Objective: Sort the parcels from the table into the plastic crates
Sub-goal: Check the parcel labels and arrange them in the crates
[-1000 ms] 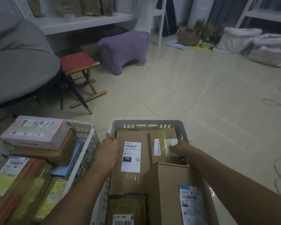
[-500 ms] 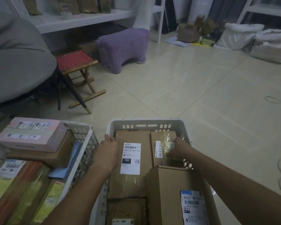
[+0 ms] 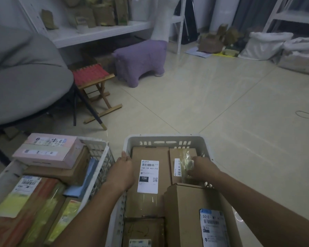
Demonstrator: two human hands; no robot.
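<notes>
Two white plastic crates are seen side by side on the floor, both loaded with parcels. Since the earlier frames the small brown parcel [image 3: 183, 164] has been pushed from a slightly skewed, central position to sit square in the far right corner of the right crate [image 3: 165, 139]; the right hand [image 3: 203, 169] has travelled with it toward the crate's right wall. The left hand [image 3: 120, 172] has stayed at the left rim.

The small parcel's long axis is now aligned front to back, parallel to the crate's side walls, label face up, with its barcode strip running along that axis. It lies just beside the large flat parcel [image 3: 150, 177], whose long axis is likewise front to back and whose white label reads "15H".

The right hand is curled over the small parcel's near right part, fingers bent onto its glossy tape. The left hand is curled around the large parcel's left edge at the crate wall, thumb on top.

A taller box [image 3: 194, 211] with a blue-edged label is noted nearer the camera in the same crate. The left crate [image 3: 96, 148] is topped by a pink box [image 3: 50, 150].
</notes>
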